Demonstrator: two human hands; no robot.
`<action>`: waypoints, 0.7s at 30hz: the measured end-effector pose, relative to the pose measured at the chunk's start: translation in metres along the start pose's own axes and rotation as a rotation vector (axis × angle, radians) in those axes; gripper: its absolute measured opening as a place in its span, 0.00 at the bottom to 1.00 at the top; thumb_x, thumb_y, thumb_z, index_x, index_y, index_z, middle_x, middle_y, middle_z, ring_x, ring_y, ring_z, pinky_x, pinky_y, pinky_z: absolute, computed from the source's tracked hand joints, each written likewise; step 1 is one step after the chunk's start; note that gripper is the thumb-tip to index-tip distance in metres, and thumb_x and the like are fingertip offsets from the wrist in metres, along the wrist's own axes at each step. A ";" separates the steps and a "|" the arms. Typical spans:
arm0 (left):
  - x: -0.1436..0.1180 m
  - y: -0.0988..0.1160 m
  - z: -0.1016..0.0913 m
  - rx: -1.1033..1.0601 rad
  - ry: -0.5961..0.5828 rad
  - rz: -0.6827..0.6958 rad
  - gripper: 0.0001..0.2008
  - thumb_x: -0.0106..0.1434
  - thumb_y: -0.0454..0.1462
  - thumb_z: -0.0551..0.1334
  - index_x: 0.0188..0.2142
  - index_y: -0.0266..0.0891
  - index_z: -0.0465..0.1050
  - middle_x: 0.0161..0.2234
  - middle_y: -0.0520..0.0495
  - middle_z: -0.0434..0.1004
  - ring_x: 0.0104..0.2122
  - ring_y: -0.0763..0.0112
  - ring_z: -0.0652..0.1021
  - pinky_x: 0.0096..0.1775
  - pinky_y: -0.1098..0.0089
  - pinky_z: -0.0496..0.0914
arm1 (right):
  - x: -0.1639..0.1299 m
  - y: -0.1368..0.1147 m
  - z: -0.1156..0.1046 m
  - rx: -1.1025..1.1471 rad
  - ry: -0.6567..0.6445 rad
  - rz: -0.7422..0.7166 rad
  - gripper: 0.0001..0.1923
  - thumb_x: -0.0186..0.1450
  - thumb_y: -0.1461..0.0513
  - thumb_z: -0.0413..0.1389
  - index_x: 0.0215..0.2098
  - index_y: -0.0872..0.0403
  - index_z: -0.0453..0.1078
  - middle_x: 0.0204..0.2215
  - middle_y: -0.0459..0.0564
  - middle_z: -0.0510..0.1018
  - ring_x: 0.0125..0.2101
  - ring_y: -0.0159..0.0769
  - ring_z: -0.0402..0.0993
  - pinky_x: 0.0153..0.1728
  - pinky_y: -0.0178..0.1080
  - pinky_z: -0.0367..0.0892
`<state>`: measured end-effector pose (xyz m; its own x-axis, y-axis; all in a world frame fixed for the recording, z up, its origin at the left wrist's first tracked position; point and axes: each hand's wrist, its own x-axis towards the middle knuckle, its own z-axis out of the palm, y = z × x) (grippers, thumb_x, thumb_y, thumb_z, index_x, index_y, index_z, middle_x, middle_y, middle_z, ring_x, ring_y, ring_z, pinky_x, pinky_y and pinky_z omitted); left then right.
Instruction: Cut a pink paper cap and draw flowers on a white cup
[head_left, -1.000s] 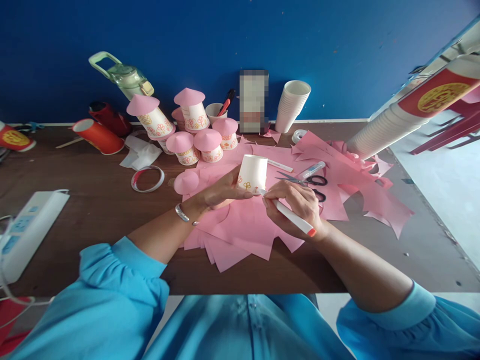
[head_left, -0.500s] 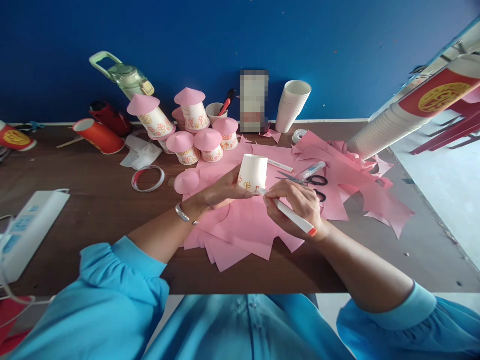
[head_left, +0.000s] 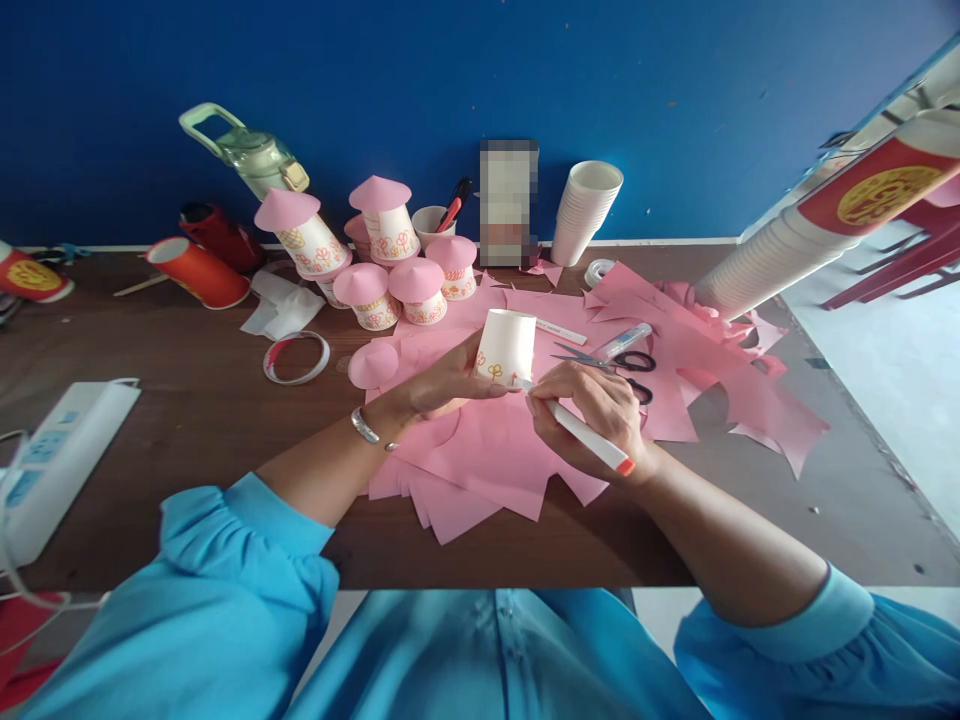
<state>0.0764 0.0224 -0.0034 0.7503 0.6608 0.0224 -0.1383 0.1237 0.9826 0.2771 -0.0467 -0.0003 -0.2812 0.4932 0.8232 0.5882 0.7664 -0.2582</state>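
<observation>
Almost nothing has been shifted over the last second: the paper cup (head_left: 508, 342) is still gripped in the left hand (head_left: 448, 386) above the pink paper (head_left: 480, 470) on the counter (head_left: 187, 420), and the marker (head_left: 589, 437) is still held pen-fashion in the right hand (head_left: 592, 405), its tip kept at the cup's lower edge. A small reddish mark (head_left: 514, 379) can be seen beside the tip, next to the drawn flowers (head_left: 495, 371); whether it has been lengthened cannot be told. The drawing appears to be carried on at one spot.
</observation>
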 end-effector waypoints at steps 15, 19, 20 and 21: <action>0.002 -0.006 -0.002 -0.016 -0.019 -0.008 0.31 0.57 0.47 0.77 0.56 0.43 0.72 0.47 0.44 0.79 0.47 0.59 0.75 0.48 0.60 0.70 | -0.001 0.000 0.001 -0.014 -0.002 0.008 0.12 0.66 0.73 0.57 0.37 0.49 0.66 0.25 0.41 0.78 0.23 0.31 0.77 0.23 0.34 0.71; 0.001 0.000 0.000 0.024 -0.030 0.011 0.35 0.57 0.54 0.76 0.58 0.43 0.72 0.48 0.43 0.78 0.50 0.54 0.76 0.51 0.56 0.70 | 0.000 0.000 0.001 0.005 0.005 -0.001 0.13 0.66 0.73 0.58 0.38 0.49 0.66 0.25 0.41 0.78 0.23 0.31 0.78 0.23 0.34 0.70; 0.001 0.000 0.001 0.036 -0.033 0.010 0.36 0.57 0.55 0.76 0.58 0.43 0.71 0.48 0.43 0.78 0.50 0.53 0.76 0.51 0.55 0.70 | 0.000 0.000 0.001 0.006 0.005 -0.006 0.13 0.66 0.73 0.59 0.38 0.49 0.67 0.25 0.41 0.78 0.24 0.31 0.78 0.23 0.34 0.70; 0.001 0.001 0.001 0.046 -0.033 0.009 0.36 0.56 0.55 0.76 0.59 0.43 0.71 0.47 0.43 0.78 0.51 0.53 0.76 0.51 0.55 0.70 | 0.001 0.000 0.001 0.005 0.005 -0.011 0.12 0.66 0.73 0.59 0.38 0.50 0.67 0.25 0.42 0.79 0.24 0.31 0.78 0.23 0.34 0.71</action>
<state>0.0776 0.0230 -0.0026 0.7702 0.6368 0.0371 -0.1159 0.0826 0.9898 0.2759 -0.0459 -0.0004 -0.2835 0.4826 0.8287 0.5814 0.7737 -0.2517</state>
